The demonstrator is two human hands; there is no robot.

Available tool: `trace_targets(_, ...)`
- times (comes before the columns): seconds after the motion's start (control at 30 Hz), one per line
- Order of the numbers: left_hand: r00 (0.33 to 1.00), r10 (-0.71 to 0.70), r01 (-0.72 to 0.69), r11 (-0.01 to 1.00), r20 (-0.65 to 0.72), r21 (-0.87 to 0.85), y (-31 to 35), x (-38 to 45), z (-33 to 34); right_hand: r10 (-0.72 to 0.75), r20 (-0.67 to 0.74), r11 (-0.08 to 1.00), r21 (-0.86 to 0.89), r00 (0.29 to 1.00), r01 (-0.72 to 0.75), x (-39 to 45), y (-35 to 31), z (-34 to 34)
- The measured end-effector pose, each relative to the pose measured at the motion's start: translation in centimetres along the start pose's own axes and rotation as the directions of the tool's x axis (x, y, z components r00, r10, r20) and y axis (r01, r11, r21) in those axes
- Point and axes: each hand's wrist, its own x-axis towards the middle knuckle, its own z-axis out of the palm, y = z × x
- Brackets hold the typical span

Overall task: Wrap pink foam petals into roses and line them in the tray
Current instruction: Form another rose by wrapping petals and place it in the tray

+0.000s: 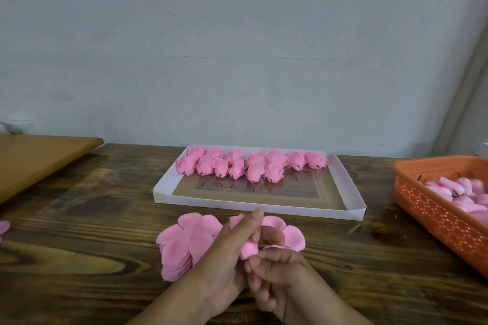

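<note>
We work at a big dark brown wooden table (79, 232) by a pale wall. At its far side sits a flat white cardboard tray (353, 192). Pink foam roses (250, 163) lie in two rows along the tray's back edge, close together, so the front part stays free for more. We think the task is partly done.

On the right stands an orange plastic basket with little holes (433, 216). It holds small pink buds on dark stems (454, 187), near our right side, likely so we can grab one fast.

Just in front of the tray, near us, lies a stack of flat pink foam petal sheets (182, 243). It sits by our left hand, easy to reach.

Our left hand (224, 258) curls over the work with one finger pointing up toward the tray. Our right hand (274, 269) curls under it. Between them we pinch a small pink foam rose that we are wrapping (249, 249), with loose petals sticking out to the right. We hold it tight so the petals do not open up again.
</note>
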Motion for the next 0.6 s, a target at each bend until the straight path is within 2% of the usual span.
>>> trace_targets(0.07, 1.000, -0.001, 0.002, 1.000, -0.031, 0.005, -0.1, 0.0, 0.1, -0.024, -0.030, 0.998, -0.057, 0.999, 0.022, 0.0, 0.1, 0.1)
trace_targets(0.13, 0.994, 0.013, -0.014, 1.000, -0.107, -0.011, -0.4, 0.2, 0.2, -0.163, -0.122, 0.931, -0.348, 0.979, 0.112, 0.0, 0.4, -0.1)
trace_targets(0.17, 0.987, 0.019, -0.022, 1.000, -0.158, -0.016, -0.6, 0.3, 0.3, -0.266, -0.161, 0.829, -0.542, 0.950, 0.140, -0.1, 0.7, -0.3)
trace_targets(0.2, 0.978, 0.022, -0.026, 0.999, -0.207, -0.020, -0.8, 0.5, 0.3, -0.377, -0.163, 0.682, -0.715, 0.912, 0.154, -0.2, 0.9, -0.4)
trace_targets(0.27, 0.967, 0.020, -0.027, 0.999, -0.253, -0.025, -1.2, 0.7, 0.4, -0.544, -0.040, 0.357, -0.915, 0.838, 0.188, -0.4, 1.2, -0.5)
trace_targets(0.33, 0.970, 0.021, -0.028, 0.999, -0.244, -0.025, -1.3, 0.6, 0.5, -0.613, 0.116, 0.118, -0.965, 0.782, 0.236, -0.4, 1.5, -0.7)
trace_targets(0.4, 0.972, 0.013, -0.022, 0.999, -0.235, -0.038, -1.3, 0.6, 0.6, -0.652, 0.199, 0.029, -0.958, 0.731, 0.286, -0.4, 1.4, -0.9)
trace_targets(0.47, 0.975, -0.002, -0.012, 0.998, -0.222, -0.063, -1.2, 0.6, 0.6, -0.663, 0.150, 0.136, -0.940, 0.733, 0.314, -0.6, 1.2, -0.6)
trace_targets(0.5, 0.978, -0.009, -0.007, 0.997, -0.208, -0.073, -1.0, 0.5, 0.5, -0.651, 0.088, 0.245, -0.916, 0.754, 0.318, -0.6, 1.2, -0.6)
trace_targets(0.6, 0.983, -0.029, 0.013, 0.996, -0.183, -0.087, -0.6, 0.4, 0.5, -0.457, -0.069, 0.611, -0.749, 0.887, 0.256, -0.6, 0.8, -0.2)
